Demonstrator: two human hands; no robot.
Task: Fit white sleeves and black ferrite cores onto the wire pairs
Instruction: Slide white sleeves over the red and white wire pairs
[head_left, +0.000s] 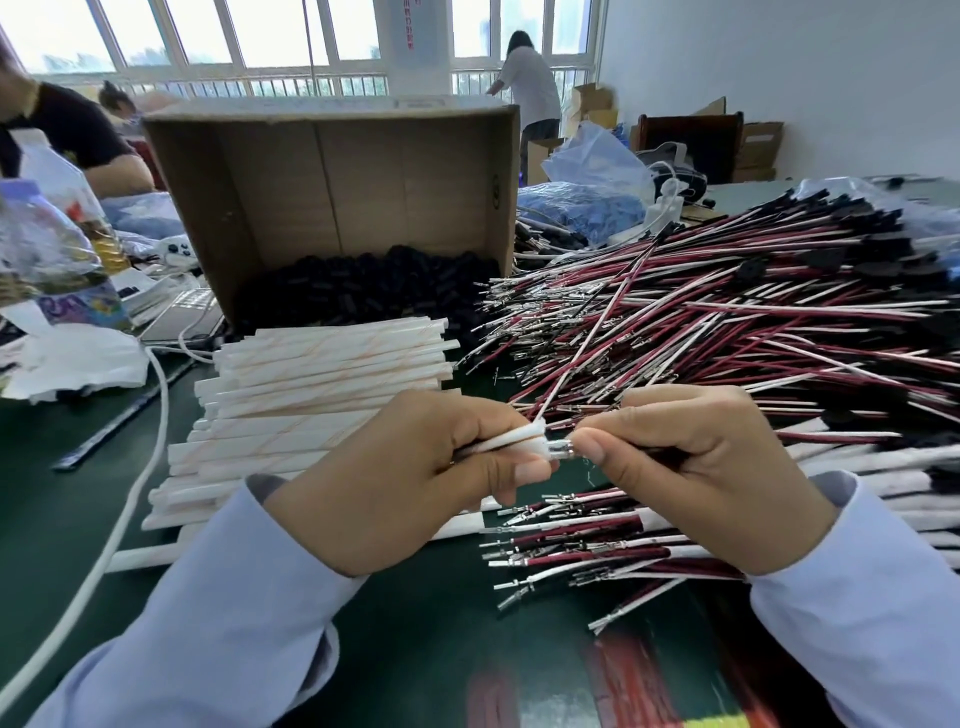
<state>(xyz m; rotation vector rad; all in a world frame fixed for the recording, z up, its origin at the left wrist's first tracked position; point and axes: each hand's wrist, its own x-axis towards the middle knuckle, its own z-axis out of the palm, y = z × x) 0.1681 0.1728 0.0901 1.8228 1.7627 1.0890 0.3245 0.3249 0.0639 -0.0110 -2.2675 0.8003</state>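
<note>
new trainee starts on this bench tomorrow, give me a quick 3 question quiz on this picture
1. True or false: the black cores lie in the cardboard box.
2. What does the left hand hold? A) a white sleeve B) scissors C) a bottle
3. Short answer: which hand pinches the metal wire ends at the sleeve's mouth?

Key: 1 true; 2 A; 3 the right hand

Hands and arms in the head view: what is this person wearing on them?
Long, loose shirt sleeves of pale lavender-blue cloth cover both arms to the wrists, greyer at the inner edge: left shirt sleeve, right shirt sleeve. The left hand and right hand are bare, without gloves.
</note>
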